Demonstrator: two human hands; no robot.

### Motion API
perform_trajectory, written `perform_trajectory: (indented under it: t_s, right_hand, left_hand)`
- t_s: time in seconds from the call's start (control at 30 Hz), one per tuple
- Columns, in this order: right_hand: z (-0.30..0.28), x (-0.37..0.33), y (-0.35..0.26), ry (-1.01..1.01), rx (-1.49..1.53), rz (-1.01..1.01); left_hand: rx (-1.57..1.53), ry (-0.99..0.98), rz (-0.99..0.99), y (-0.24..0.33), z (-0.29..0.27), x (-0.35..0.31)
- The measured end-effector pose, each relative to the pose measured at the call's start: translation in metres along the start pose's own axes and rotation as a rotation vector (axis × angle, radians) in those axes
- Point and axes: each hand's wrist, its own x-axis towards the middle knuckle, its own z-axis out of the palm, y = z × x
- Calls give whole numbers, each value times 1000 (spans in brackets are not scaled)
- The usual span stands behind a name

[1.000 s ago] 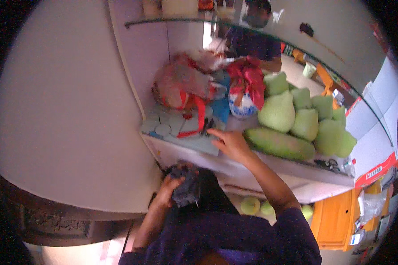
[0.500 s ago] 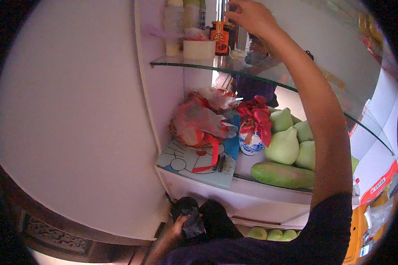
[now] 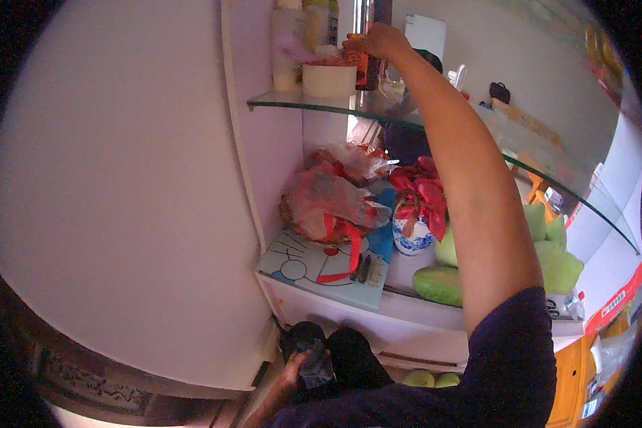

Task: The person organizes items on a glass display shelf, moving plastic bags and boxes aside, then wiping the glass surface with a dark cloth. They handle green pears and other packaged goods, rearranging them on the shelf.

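My right hand (image 3: 384,43) reaches up over the glass shelf (image 3: 321,107), its fingers closed about the top of a small dark jar (image 3: 359,69) with an orange label. The jar stands on the shelf beside a round cream tub (image 3: 328,80). Behind the tub are a pale bottle (image 3: 288,50) and a yellowish bottle (image 3: 317,28). Low down by my legs, my left hand (image 3: 297,367) is closed on a dark cloth (image 3: 315,365).
Below the shelf lie a red-ribboned plastic bag (image 3: 328,203) on a blue-and-white box (image 3: 321,274), a blue-and-white pot (image 3: 412,235) with red fabric, and several green gourds (image 3: 560,264), partly behind my arm. A mirror backs the cabinet. Green round fruit (image 3: 419,378) sits lower down.
My right hand has come down from above the jar to its top, and the forearm has swung left. My left hand still holds the cloth. The view has shifted slightly.
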Motion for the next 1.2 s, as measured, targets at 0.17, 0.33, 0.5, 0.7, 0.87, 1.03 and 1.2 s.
perform_trajectory:
  t_s: [0.17, 0.33, 0.5, 0.7, 0.87, 1.03, 1.2]
  right_hand:
    - [-9, -16, -9, 58, 125, 71]
    - [-28, -24, 8, 31, 408, 195]
    - [-48, -9, 95, 327, 464, 197]
    - [-156, -99, 69, -5, 887, 40]
    - [-180, -206, 45, -87, 903, 15]
    - [-156, -297, 1, -521, 878, -178]
    - [-56, -366, -24, -580, 1126, 41]
  left_hand:
    - [120, 68, 61, 7, 35, -19]
    - [37, -70, 80, -5, -2, 2]
    - [115, -76, 91, -1, 7, 8]
    - [72, 31, 130, -8, 5, -4]
    - [176, 34, 92, -3, 15, -4]
    - [139, 53, 107, -13, -1, 8]
    - [152, 72, 92, -10, 5, 7]
